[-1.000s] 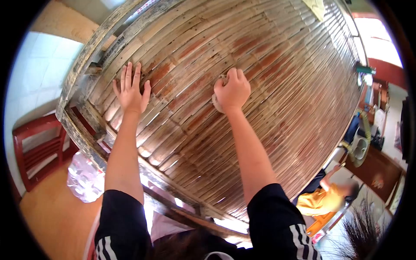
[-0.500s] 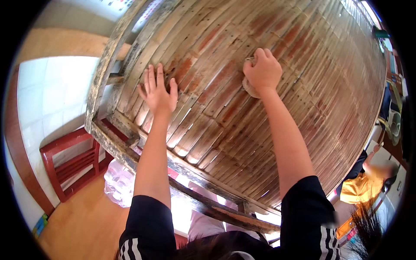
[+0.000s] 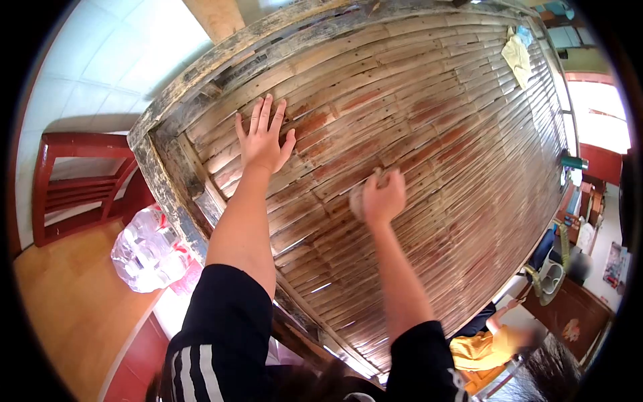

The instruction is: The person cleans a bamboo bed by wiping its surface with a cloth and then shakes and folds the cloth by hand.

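Observation:
A large surface of bamboo slats [image 3: 415, 221], stained reddish brown in patches, fills most of the view inside a worn wooden frame [image 3: 175, 194]. My left hand [image 3: 263, 142] lies flat on the slats near the left end, fingers spread, holding nothing. Closer to the middle, my right hand [image 3: 384, 195] is closed around a beige scrubbing pad [image 3: 357, 203] pressed against the slats. Most of the pad is hidden by the fingers.
A yellowish cloth [image 3: 516, 59] lies at the far end of the slats. Left of the frame are a red wooden chair [image 3: 84, 187] and a clear plastic bag of bottles [image 3: 149, 251]. A person in yellow [image 3: 485, 348] is at the lower right.
My right hand has moved down and toward me with the scrubbing pad. The left hand stays spread on the slats. The camera view has turned, bringing the cloth into sight.

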Tool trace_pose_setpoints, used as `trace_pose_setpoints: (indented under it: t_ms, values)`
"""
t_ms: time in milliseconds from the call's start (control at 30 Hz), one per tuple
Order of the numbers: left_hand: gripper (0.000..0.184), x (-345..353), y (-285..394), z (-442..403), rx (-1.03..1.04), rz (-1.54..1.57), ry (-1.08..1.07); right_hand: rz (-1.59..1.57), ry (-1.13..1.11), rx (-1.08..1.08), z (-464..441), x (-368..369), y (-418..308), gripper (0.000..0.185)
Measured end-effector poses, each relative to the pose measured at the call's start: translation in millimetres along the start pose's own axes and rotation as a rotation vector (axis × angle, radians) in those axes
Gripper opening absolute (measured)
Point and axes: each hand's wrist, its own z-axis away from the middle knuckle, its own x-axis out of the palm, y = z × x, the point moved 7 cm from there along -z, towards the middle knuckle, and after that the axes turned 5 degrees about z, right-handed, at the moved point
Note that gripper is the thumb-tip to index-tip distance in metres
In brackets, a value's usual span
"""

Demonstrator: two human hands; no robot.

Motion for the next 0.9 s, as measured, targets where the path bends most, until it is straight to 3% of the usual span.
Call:
trace_pose_setpoints:
  t_ms: [67, 200, 267, 533, 700, 767, 867, 900]
  values:
    - [0.059, -2.1, -1.5, -1.2, -0.004, 0.017, 0.015, -0.056, 0.097, 0.011, 34.9, -1.0, -7.1, 0.019]
    - [0.060, -1.5, -0.1, -0.3, -0.001, 0.010, -0.014, -0.080, 0.101, 0.030, 34.6, 5.2, 0.6, 0.019]
    - [0.061, -0.4, -1.7, -1.2, -0.011, 0.021, -0.048, -0.024, 0.041, -0.077, 29.9, 9.5, -5.2, 0.019]
    - [0.060, -10.5, 6.1, -3.4, 0.006, 0.051, -0.117, -0.153, 0.056, 0.002, 25.3, -6.1, -7.2, 0.019]
    - [0.064, -22.3, 14.4, -10.9, -0.037, 0.064, -0.282, 0.001, -0.205, 0.033, 22.0, 6.5, -2.2, 0.027]
    - [0.063, -2.7, 8.4, -8.9, 0.007, 0.070, -0.233, -0.002, -0.430, 0.091, 12.4, 19.2, 1.3, 0.030]
    - [0.062, -20.5, 18.5, -9.3, -0.083, -0.054, -0.461, 0.045, -0.646, 0.013, 1.3, 20.5, -2.9, 0.029]
    - [0.061, -30.2, 20.2, -7.2, -0.127, -0.097, -0.537, 0.031, -0.853, -0.019, 11.4, 34.9, -1.8, 0.025]
